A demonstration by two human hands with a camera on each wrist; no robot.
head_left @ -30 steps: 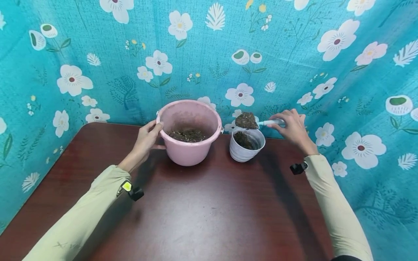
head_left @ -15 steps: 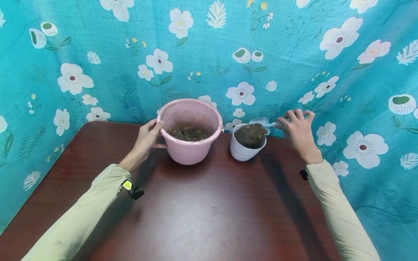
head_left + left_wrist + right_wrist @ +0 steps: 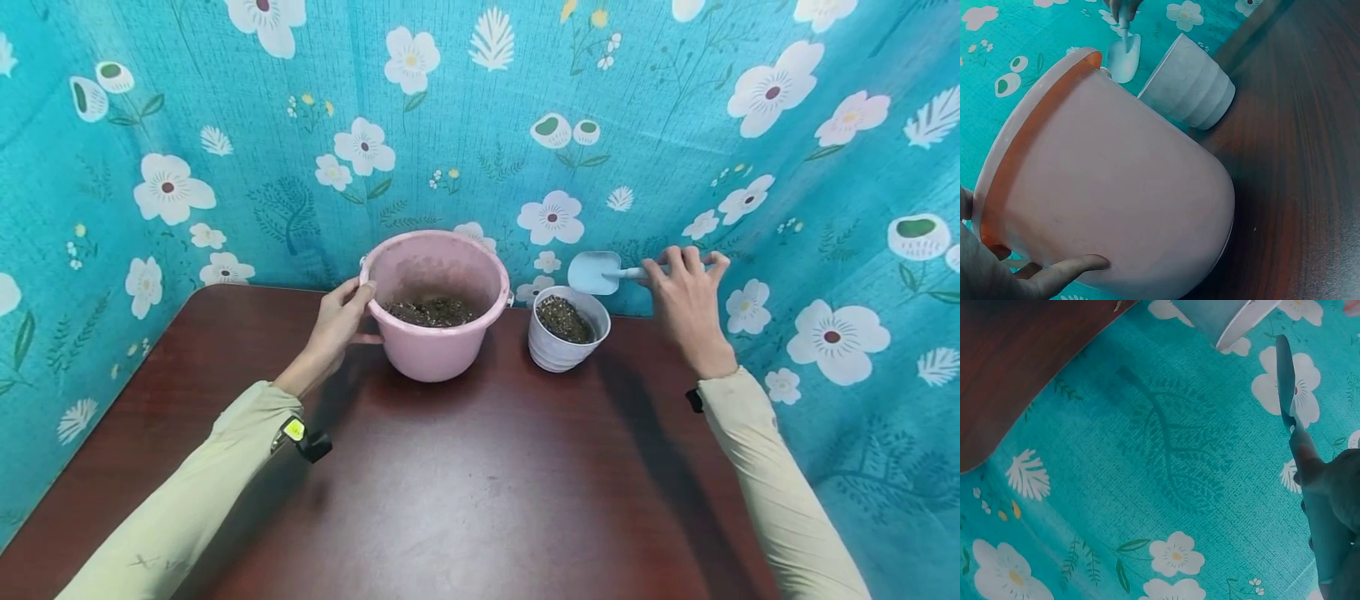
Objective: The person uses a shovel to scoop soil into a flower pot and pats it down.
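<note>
My left hand grips the left rim of a pink bucket, which has dark soil low inside. In the left wrist view, a finger lies along the outside of the bucket. Right of the bucket stands a white flowerpot with ridged sides, holding soil. Above the pot's back right rim, my right hand holds a light blue trowel by its handle. The blade looks bare of soil. The right wrist view shows the trowel edge-on, apart from the pot.
Both containers stand near the back edge of a dark red-brown table. A turquoise curtain with white flowers hangs close behind the table and along both sides.
The trowel, heaped with soil a second ago, has tipped over the pot and come up bare towards the back right. Soil in the pot stands higher. The left hand stays on the bucket.
</note>
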